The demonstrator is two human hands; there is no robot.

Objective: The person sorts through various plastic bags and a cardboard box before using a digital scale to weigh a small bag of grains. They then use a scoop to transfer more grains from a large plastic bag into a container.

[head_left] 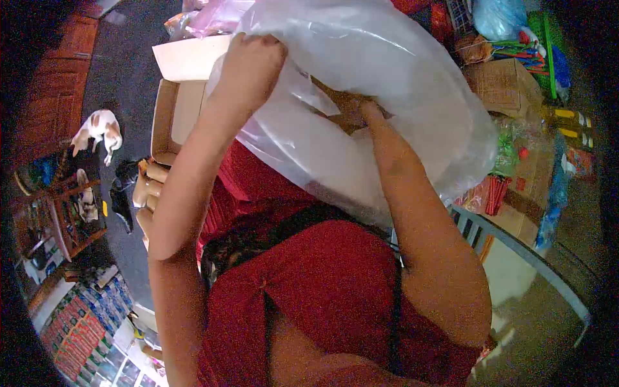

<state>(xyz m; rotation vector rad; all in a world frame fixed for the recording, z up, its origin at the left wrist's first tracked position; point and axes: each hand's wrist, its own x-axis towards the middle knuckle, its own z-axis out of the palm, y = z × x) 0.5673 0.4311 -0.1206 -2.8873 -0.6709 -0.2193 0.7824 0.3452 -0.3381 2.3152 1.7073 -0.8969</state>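
Note:
A large translucent plastic bag is spread wide and puffed out in front of my red top. My left hand is closed in a fist at the bag's near left side, pinching the film at the edge of its opening. My right hand reaches to the dark slit in the middle of the bag. Its fingers go down into the opening and are hidden, so I cannot see what they touch. Brownish surface shows through the slit, too dim to name.
An open cardboard box stands left of the bag, with tan rolled shapes below it. A white and brown cat is on the dark floor. At right are a carton, bagged goods and a slatted metal frame.

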